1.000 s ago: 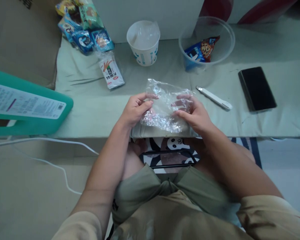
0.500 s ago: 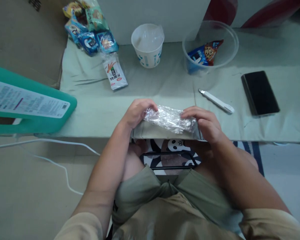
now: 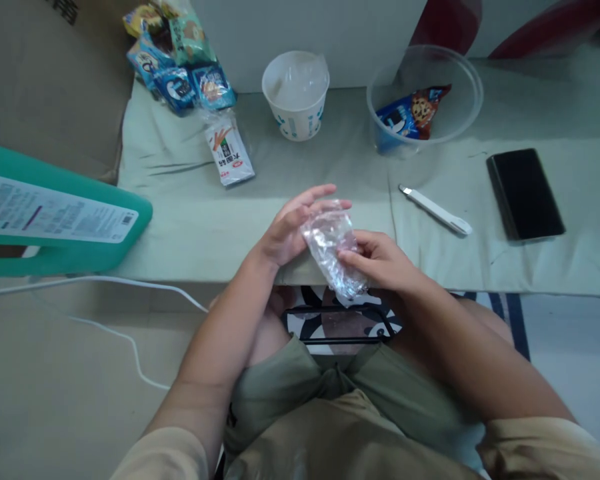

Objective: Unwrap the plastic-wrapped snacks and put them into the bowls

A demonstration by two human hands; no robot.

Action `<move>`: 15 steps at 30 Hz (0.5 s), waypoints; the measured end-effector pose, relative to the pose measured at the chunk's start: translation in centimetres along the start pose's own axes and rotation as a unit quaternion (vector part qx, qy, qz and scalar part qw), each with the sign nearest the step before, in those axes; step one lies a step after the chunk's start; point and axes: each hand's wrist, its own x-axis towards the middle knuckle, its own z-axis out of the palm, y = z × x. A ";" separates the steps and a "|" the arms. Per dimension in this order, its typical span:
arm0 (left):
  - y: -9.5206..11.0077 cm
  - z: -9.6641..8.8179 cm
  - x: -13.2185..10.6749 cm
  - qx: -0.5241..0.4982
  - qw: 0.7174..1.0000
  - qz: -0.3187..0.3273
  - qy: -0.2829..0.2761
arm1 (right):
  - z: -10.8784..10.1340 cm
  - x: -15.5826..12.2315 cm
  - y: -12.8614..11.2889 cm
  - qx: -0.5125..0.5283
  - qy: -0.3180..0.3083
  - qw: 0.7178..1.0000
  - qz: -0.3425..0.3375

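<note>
A crumpled clear plastic wrapper (image 3: 330,247) is raised over the near edge of the cloth-covered table (image 3: 200,233). My right hand (image 3: 383,259) pinches its right side between thumb and fingers. Its upper left end rests against the fingers of my left hand (image 3: 293,230), which are stretched out and spread. To the right lies a white utility knife (image 3: 436,210) with its tip pointing away from me. The wrapper's lower end hangs above a black frame (image 3: 340,340) at my lap.
Several snack packets (image 3: 180,63) and a white packet (image 3: 231,150) lie at the back left. Behind my hands stand a paper cup (image 3: 300,120) and a clear tub (image 3: 425,143) holding a blue packet. A black phone-like slab (image 3: 525,193) lies right; a green jug (image 3: 80,200) stands left.
The wrapper was stretched flat between both hands; now it is bunched and tilted. My right hand has moved left and pinches it, while my left hand's fingers have spread.
</note>
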 end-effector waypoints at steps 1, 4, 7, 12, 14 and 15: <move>-0.3 0.2 0.2 0.005 1.000 -0.006 -0.008 | 0.3 0.2 0.2 0.020 0.048 0.999 -0.011; -1.1 0.8 0.6 0.098 0.994 -0.040 -0.011 | 0.3 0.4 0.7 -0.003 0.169 0.984 -0.049; -1.3 0.8 0.8 0.173 0.984 -0.036 0.038 | -0.7 0.2 0.8 -0.119 0.202 0.970 -0.071; -1.2 0.2 0.8 0.124 0.989 0.002 0.084 | -1.5 -0.2 1.1 -0.138 0.178 0.973 -0.047; -1.3 0.2 0.8 0.102 0.992 -0.015 0.077 | -1.4 -0.2 1.3 -0.101 0.170 0.979 -0.036; -1.3 0.4 0.8 0.103 0.992 -0.034 0.062 | -1.3 -0.2 1.4 -0.086 0.170 0.981 -0.037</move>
